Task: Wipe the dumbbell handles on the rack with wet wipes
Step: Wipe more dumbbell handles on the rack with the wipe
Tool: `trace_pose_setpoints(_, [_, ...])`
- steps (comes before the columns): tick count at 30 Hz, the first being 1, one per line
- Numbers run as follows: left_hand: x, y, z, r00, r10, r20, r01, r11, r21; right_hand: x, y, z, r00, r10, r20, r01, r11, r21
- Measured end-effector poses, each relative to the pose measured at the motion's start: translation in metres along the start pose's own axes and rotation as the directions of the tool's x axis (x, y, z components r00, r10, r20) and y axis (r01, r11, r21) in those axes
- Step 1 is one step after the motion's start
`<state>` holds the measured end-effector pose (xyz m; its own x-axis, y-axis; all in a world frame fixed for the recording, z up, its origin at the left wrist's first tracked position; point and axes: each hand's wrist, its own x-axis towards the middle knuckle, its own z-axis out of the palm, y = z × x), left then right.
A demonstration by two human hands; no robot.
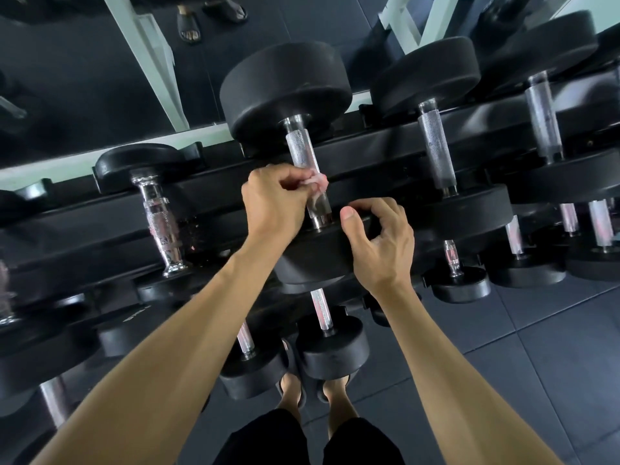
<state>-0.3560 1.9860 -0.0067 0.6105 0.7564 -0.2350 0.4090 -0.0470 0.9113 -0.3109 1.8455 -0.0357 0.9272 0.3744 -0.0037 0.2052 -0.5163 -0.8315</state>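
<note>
Black rubber everywhere: dark tiled gym floor [523, 357], black tiered dumbbell rack [385, 156] w/ a mirror [100, 78] behind its top edge. Centre of the rack's top tier sits a big black round-headed dumbbell [285, 92], its knurled silver steel handle [303, 152] running toward the person. Left hand [271, 203] has its fingers curled round a crumpled pale wet wipe [317, 182], pressing it against the handle's near half. Right hand [379, 239] grips the rim of that dumbbell's near head, thumb on top, fingers bent over the edge. More dumbbells to the right along the same tier, e.g. one w/ a frosted knurled grip [436, 149]; a chrome-handled dumbbell [161, 219] toward the left end. Smaller ones on the lower tier. Feet in black slides [292, 387] on the floor below.
</note>
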Motion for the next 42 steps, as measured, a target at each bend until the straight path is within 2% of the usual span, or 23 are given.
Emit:
trace_pose_setpoints(1, [0.002,0.003,-0.001,1.000,0.007,-0.018,-0.007,1.000,0.005,0.000,0.001,0.000,1.000,-0.002,0.001,0.002,1.000,-0.002])
trace_pose_setpoints(3, [0.022,0.014,-0.001,0.989,-0.004,-0.145,0.004,1.000,-0.004,-0.001,0.002,0.000,1.000,-0.011,0.000,0.011,1.000,-0.004])
trace_pose_setpoints(5, [0.037,0.022,0.000,0.974,0.046,-0.221,-0.053,0.998,-0.025,-0.001,0.002,0.000,1.000,-0.014,-0.002,0.014,1.000,-0.005])
trace_pose_setpoints(8, [0.021,0.008,0.001,0.970,0.218,-0.104,-0.203,0.970,0.135,-0.001,0.001,0.001,1.000,-0.016,-0.006,0.016,1.000,0.000])
trace_pose_setpoints(10, [0.009,-0.003,-0.002,0.964,0.265,-0.012,-0.257,0.945,0.205,-0.001,0.001,0.000,1.000,-0.013,-0.008,0.013,1.000,-0.006])
trace_pose_setpoints(12, [0.019,-0.004,-0.003,0.951,0.307,-0.022,-0.293,0.923,0.249,-0.001,0.002,0.000,1.000,-0.013,-0.006,0.013,1.000,-0.006])
trace_pose_setpoints(15, [0.041,0.003,0.000,0.898,0.437,-0.049,-0.397,0.854,0.337,-0.001,0.003,0.001,1.000,-0.016,-0.006,0.016,1.000,-0.002])
trace_pose_setpoints(18, [0.029,-0.003,-0.005,0.897,0.439,0.049,-0.415,0.801,0.433,-0.001,0.004,0.001,1.000,-0.027,-0.006,0.027,1.000,0.000])
trace_pose_setpoints(22, [0.008,-0.010,-0.017,0.844,0.457,0.280,-0.534,0.758,0.374,0.000,0.003,0.001,0.999,-0.034,-0.010,0.034,0.999,0.001])
trace_pose_setpoints(23, [0.009,-0.009,-0.017,0.828,0.475,0.297,-0.558,0.749,0.358,0.000,0.003,0.001,0.999,-0.033,-0.008,0.033,0.999,0.002])
trace_pose_setpoints(24, [0.013,-0.007,-0.017,0.816,0.513,0.268,-0.578,0.736,0.352,0.000,0.004,0.001,0.999,-0.031,-0.006,0.031,1.000,0.003])
trace_pose_setpoints(26, [0.031,-0.008,-0.015,0.808,0.577,0.118,-0.573,0.726,0.379,0.000,0.004,0.001,0.999,-0.033,-0.004,0.033,0.999,0.005])
trace_pose_setpoints(28, [0.044,-0.008,-0.014,0.828,0.561,0.003,-0.511,0.753,0.414,0.000,0.005,0.001,0.999,-0.034,-0.006,0.034,0.999,0.006])
trace_pose_setpoints(30, [0.037,-0.009,-0.014,0.826,0.555,0.098,-0.544,0.740,0.395,0.000,0.006,0.002,0.999,-0.038,-0.015,0.038,0.999,0.007])
trace_pose_setpoints(32, [0.020,-0.013,-0.016,0.771,0.548,0.324,-0.635,0.693,0.341,0.000,0.005,0.002,0.999,-0.048,-0.025,0.048,0.999,0.004])
trace_pose_setpoints(34, [0.013,-0.016,-0.020,0.728,0.454,0.515,-0.656,0.679,0.329,0.000,0.005,0.002,0.998,-0.054,-0.021,0.054,0.999,-0.003])
trace_pose_setpoints(36, [0.020,-0.011,-0.023,0.695,0.410,0.590,-0.667,0.673,0.319,0.000,0.005,0.001,0.999,-0.050,-0.014,0.050,0.999,-0.005])
trace_pose_setpoints(37, [0.026,-0.006,-0.024,0.699,0.442,0.563,-0.671,0.679,0.299,0.000,0.006,0.001,0.999,-0.046,-0.012,0.046,0.999,0.001])
trace_pose_setpoints(40, [0.034,0.005,-0.020,0.792,0.511,0.333,-0.602,0.746,0.285,-0.001,0.005,0.001,0.999,-0.044,-0.018,0.044,0.999,0.015])
trace_pose_setpoints(41, [0.033,0.006,-0.019,0.802,0.514,0.304,-0.591,0.754,0.285,0.000,0.006,0.001,0.999,-0.044,-0.017,0.044,0.999,0.011])
trace_pose_setpoints(42, [0.030,0.005,-0.018,0.798,0.503,0.333,-0.594,0.748,0.295,0.000,0.006,0.001,0.999,-0.047,-0.014,0.047,0.999,0.006])
